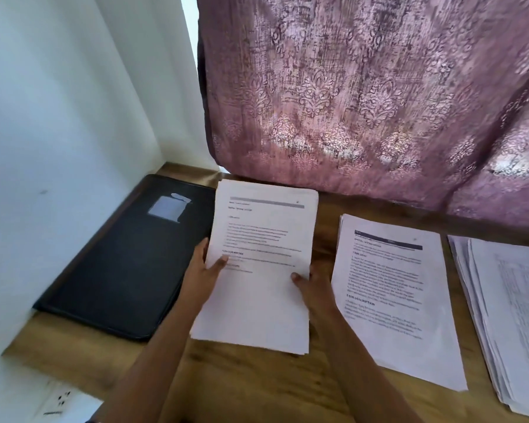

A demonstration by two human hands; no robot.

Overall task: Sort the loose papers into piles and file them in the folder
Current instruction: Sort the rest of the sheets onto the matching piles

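Observation:
A stack of printed white papers [257, 239] is held over the wooden table [251, 383]. My left hand [203, 271] grips its left edge, thumb on top. My right hand [313, 288] grips its right edge, thumb on the top sheet. A closed black folder [126, 264] with a small label window lies flat at the left, against the wall. To the right lies a second pile of printed papers [400, 300] with a dark header bar. A third, looser pile of papers [510, 315] lies at the far right, partly cut off by the frame.
A mauve patterned curtain [379, 96] hangs down to the table's back edge behind the papers. A white wall [58, 132] borders the table on the left, with a socket [60, 398] low down. Bare wood shows at the front.

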